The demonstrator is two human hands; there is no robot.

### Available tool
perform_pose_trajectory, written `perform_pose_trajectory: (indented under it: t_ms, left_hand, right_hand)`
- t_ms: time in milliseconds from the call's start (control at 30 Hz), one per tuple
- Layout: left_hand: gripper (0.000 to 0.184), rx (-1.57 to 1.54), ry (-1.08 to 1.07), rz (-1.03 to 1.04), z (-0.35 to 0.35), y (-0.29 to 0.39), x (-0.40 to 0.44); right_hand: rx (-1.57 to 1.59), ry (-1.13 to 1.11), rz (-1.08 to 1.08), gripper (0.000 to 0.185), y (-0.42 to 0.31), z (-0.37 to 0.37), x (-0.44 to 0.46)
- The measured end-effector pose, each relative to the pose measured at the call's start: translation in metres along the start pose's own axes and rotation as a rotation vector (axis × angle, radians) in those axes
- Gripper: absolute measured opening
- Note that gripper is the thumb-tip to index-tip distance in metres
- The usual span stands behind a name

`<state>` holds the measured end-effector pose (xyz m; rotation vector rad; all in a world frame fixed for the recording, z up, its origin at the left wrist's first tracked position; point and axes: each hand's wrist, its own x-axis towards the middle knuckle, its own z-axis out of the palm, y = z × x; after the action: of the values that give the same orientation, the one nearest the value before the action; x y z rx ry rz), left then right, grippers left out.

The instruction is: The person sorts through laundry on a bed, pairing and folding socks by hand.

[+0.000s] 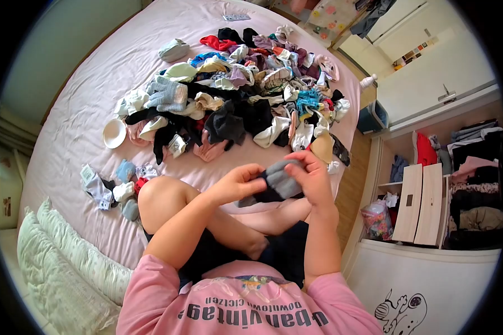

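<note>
Between my two hands, above my crossed legs, is a grey and dark sock (283, 180). My left hand (239, 183) pinches its dark part, the thumb lying on the cloth. At the other end, my right hand (313, 177) grips the grey part between thumb and fingers. Beyond my hands a big heap of socks and small clothes (246, 95) spreads over the bed. A dark grey cloth piece (225, 124) lies at the heap's near side. Left of my knee sits a small group of folded socks (123, 188).
The bed (84, 117) has a pale pink sheet. A white bowl (114, 133) stands left of the heap, and pale green pillows (67, 257) lie at the lower left. At right is a wardrobe (430, 251) with clothes; a dark bin (373, 117) is on the floor.
</note>
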<state>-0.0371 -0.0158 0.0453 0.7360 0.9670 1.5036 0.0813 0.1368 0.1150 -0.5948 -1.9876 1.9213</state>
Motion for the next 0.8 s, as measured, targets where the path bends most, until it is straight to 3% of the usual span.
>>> perform_pose_trajectory:
  t_ms: [33, 67, 200, 267, 367, 433, 533, 633, 767, 800]
  left_hand:
    - [0.021, 0.067, -0.096, -0.041, 0.0, 0.001, -0.002]
    - [0.029, 0.149, -0.12, 0.06, 0.005, 0.001, 0.0]
    - [0.032, 0.079, -0.168, -0.058, -0.004, -0.014, 0.005]
    - [0.034, -0.169, -0.143, -0.09, -0.007, -0.012, 0.004]
    - [0.045, -0.55, -0.046, -0.052, 0.003, 0.004, 0.001]
    - [0.057, -0.635, -0.086, -0.021, 0.002, 0.011, -0.002]
    - [0.061, -0.791, 0.086, 0.056, 0.006, 0.02, 0.0]
    - [0.062, -0.739, 0.03, 0.179, -0.009, -0.001, 0.005]
    - [0.056, -0.472, 0.127, 0.139, -0.014, -0.002, 0.004]
    - [0.05, -0.466, 0.165, 0.115, -0.015, -0.003, 0.004]
  right_hand:
    - [-0.008, 0.078, -0.024, 0.021, -0.002, -0.006, 0.001]
    - [0.081, 0.16, -0.027, 0.017, 0.001, -0.016, 0.004]
    - [0.433, 0.287, -0.042, 0.019, -0.008, -0.053, 0.006]
    - [0.532, 0.367, -0.04, 0.021, -0.013, -0.066, 0.002]
    - [0.92, 0.164, -0.022, 0.028, 0.001, -0.099, -0.009]
    - [0.84, 0.189, -0.063, 0.03, 0.002, -0.102, -0.018]
    - [0.689, 0.246, -0.101, 0.032, 0.004, -0.094, -0.025]
    - [0.397, 0.367, -0.097, 0.03, 0.021, -0.099, -0.028]
    - [-0.152, 0.471, -0.206, 0.026, 0.064, -0.117, -0.022]
    - [-0.058, 0.476, -0.143, 0.021, 0.059, -0.111, -0.023]
